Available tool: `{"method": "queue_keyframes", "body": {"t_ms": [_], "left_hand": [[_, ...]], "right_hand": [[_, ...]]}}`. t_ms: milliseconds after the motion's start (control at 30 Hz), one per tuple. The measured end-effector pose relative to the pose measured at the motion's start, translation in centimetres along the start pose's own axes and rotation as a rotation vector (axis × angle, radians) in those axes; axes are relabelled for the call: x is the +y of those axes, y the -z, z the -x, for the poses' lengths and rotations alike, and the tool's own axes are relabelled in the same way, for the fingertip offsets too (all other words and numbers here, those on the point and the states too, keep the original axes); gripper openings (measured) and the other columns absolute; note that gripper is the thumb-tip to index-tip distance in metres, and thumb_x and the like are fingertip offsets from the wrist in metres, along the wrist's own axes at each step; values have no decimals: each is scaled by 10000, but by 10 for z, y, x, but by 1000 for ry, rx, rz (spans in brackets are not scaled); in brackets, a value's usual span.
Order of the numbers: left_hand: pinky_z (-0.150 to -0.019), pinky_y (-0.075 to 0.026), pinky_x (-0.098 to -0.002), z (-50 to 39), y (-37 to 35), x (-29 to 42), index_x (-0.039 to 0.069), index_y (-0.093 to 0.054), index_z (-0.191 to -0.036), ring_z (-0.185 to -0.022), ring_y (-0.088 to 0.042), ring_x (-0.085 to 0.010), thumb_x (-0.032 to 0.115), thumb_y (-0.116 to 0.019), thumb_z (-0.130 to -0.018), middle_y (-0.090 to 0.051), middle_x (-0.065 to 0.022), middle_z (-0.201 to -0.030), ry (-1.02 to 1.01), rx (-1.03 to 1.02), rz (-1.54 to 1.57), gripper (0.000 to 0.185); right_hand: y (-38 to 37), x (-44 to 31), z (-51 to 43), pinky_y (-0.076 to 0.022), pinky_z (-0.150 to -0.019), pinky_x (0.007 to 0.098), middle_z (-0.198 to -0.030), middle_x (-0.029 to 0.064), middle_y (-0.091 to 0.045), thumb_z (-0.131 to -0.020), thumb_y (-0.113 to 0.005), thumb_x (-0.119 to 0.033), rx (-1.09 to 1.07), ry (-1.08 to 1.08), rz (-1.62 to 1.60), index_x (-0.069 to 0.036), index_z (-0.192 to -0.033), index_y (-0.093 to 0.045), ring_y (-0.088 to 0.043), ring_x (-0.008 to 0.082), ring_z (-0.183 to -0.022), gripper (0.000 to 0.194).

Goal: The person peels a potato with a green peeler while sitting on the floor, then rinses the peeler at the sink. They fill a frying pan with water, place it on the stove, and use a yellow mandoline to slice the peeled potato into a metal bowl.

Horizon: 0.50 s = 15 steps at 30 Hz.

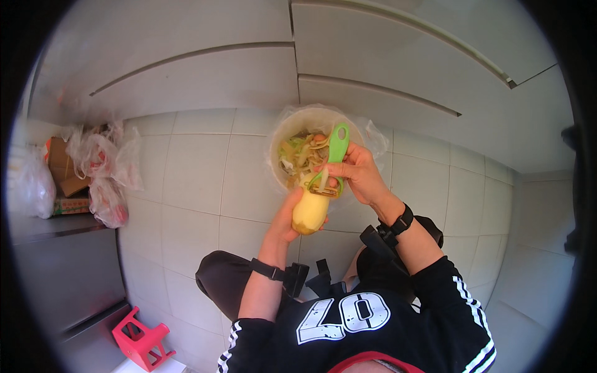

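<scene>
A mostly peeled potato [311, 210] rests in my left hand [282, 215], its lower end still brown with skin. My right hand [361, 175] grips a green-handled peeler [338, 145], whose blade lies against or just over the potato's upper right side. A pale strip of peel hangs at the peeler's head. Under both hands stands a round bin [276, 140] lined with a clear plastic bag. Peelings and other food scraps [303, 151] lie inside it, partly hidden by my hands and the peeler.
Grey cabinet fronts [210, 74] rise just beyond the bin. At left are plastic bags [105, 158] and a cardboard box [63, 163] on a dark surface. A red plastic stool [142, 338] sits at lower left. Pale tiles [186, 172] cover the floor.
</scene>
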<state>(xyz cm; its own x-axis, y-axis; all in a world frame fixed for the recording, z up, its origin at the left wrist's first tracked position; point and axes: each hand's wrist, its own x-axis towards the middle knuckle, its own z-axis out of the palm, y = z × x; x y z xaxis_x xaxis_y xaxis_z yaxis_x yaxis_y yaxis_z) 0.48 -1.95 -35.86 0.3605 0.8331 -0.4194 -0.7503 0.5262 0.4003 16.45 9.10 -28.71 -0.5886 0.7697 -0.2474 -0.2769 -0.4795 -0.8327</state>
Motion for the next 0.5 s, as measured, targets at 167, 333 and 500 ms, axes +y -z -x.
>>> {"method": "queue_keyframes", "body": {"t_ms": [167,333,500], "left_hand": [[-561,-551,-410,4,0,-1,42,-438,-1259,-748,-645,-332,532,-508,-857,-600,-146,-1012,-36,-97,-54,638],[-537,-557,-404,8,-7,8,-1,-426,-1243,-706,-656,-336,491,-647,-778,-608,-168,-960,-120,-158,-194,713],[-531,-564,-403,11,-17,14,-17,-425,-1226,-657,-654,-329,461,-732,-706,-611,-169,-934,-100,-80,-177,770]], "right_hand": [[7,0,-5,-516,-743,291,-895,71,-609,-821,-607,-17,-55,-38,-111,36,-1237,-491,-580,129,-651,435],[6,1,-8,-474,-573,262,-834,75,-597,-801,-600,18,38,-44,-182,21,-988,-552,-540,122,-602,192],[14,2,-11,-474,-561,265,-828,80,-589,-794,-595,26,14,-44,-184,22,-996,-546,-533,121,-590,208]]}}
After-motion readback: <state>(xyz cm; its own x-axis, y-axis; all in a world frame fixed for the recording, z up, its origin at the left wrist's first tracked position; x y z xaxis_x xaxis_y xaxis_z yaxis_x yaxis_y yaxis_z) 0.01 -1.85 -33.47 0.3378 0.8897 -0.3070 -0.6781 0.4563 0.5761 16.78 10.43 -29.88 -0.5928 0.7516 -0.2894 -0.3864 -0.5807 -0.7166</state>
